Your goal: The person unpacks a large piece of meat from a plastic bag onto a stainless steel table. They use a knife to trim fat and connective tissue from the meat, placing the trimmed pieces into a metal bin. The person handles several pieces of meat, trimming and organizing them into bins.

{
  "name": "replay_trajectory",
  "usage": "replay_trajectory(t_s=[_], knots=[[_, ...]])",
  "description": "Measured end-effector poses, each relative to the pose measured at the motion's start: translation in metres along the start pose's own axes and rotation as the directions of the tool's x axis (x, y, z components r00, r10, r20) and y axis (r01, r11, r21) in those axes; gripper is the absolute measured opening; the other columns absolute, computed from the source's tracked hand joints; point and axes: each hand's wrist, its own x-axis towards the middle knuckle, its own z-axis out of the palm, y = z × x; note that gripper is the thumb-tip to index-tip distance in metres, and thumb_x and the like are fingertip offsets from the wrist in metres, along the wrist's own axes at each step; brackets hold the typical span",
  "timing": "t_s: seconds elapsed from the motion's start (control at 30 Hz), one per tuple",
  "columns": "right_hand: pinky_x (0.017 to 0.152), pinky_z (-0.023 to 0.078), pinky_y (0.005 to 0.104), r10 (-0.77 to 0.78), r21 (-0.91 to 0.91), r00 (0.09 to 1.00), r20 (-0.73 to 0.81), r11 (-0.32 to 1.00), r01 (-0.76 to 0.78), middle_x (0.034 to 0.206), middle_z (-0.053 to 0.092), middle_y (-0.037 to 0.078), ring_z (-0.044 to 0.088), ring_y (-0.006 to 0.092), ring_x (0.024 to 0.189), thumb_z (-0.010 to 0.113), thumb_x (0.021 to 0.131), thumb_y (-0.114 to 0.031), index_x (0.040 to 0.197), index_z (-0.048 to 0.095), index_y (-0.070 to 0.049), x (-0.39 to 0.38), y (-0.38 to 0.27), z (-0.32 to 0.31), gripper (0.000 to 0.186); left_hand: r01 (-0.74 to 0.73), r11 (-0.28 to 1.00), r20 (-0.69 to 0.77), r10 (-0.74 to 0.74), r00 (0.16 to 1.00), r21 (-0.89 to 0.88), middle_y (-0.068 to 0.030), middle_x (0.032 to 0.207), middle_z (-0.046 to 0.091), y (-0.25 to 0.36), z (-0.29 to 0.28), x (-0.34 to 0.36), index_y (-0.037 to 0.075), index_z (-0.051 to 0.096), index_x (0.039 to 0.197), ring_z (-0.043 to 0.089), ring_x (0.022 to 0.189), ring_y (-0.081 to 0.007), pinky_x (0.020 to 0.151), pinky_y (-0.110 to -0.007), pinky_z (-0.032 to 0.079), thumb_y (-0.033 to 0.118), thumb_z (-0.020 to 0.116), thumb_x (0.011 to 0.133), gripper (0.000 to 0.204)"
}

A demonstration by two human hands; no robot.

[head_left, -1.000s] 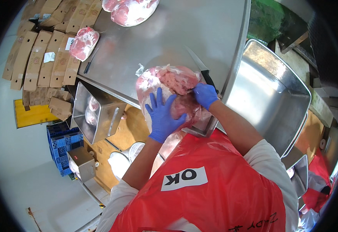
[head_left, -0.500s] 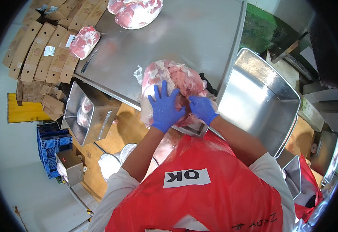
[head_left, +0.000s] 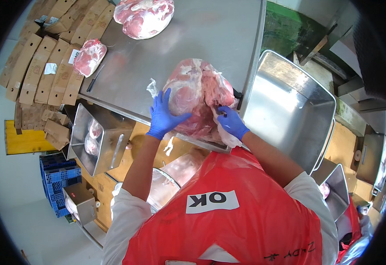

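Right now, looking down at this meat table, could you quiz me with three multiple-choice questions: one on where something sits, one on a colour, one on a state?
1. Where does the big empty steel tub stand?
A. To the right of the table
B. On the table
C. Under the boxes

2. What colour are the gloves?
A. White
B. Blue
C. Black

3. How does the left hand meet the large cut of meat?
A. Hovers apart
B. Lies flat against it, fingers spread
C. Grips a knife

Answers: A, the tub stands past the steel table's right edge; B, both gloves are blue, right hand too; B, the palm presses the meat's left side.
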Motion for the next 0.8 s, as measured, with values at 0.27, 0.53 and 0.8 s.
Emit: replay_trajectory(t_s=[0.27, 0.53, 0.8], knots=[[0.099, 0.048, 0.0498, 0.009, -0.285, 0.962, -0.273, 0.954, -0.090, 0.124, 0.060, 0.030, 0.059, 0.0457, 0.117, 0.073, 0.077, -0.026, 0.128, 0.053, -0.001, 0.020, 0.002, 0.013, 0.061, 0.058, 0.994, -0.010, -0.059, 0.998, -0.095, -0.0302, 0.157, 0.027, 0.008, 0.014, 0.008, 0.009, 0.030, 0.156, 0.030, 0.144, -0.0504, 0.114, -0.062, 0.030, 0.075, 0.081, 0.058, 0.128], [0.089, 0.053, 0.0449, 0.022, -0.322, 0.970, -0.243, 0.941, -0.102, 0.097, 0.071, 0.024, 0.069, 0.0397, 0.099, 0.063, 0.083, -0.025, 0.097, 0.070, 0.001, 0.049, -0.018, -0.015, 0.030, 0.127, 0.990, 0.045, -0.130, 0.991, 0.063, -0.0297, 0.161, 0.020, 0.032, 0.008, 0.010, 0.008, 0.025, 0.158, 0.022, 0.148, -0.0500, 0.114, -0.069, 0.020, 0.075, 0.081, 0.058, 0.132], [0.070, 0.050, 0.0362, 0.320, 0.353, 0.946, 0.046, 0.881, -0.315, 0.092, 0.065, 0.009, 0.062, 0.0214, 0.079, 0.053, 0.096, -0.028, 0.113, 0.064, -0.004, 0.100, 0.014, -0.012, 0.031, -0.013, 0.989, 0.063, 0.004, 0.998, 0.146, -0.0236, 0.163, 0.020, 0.060, 0.018, 0.033, 0.020, 0.025, 0.160, 0.017, 0.149, -0.0510, 0.107, -0.078, 0.021, 0.070, 0.082, 0.058, 0.126]])
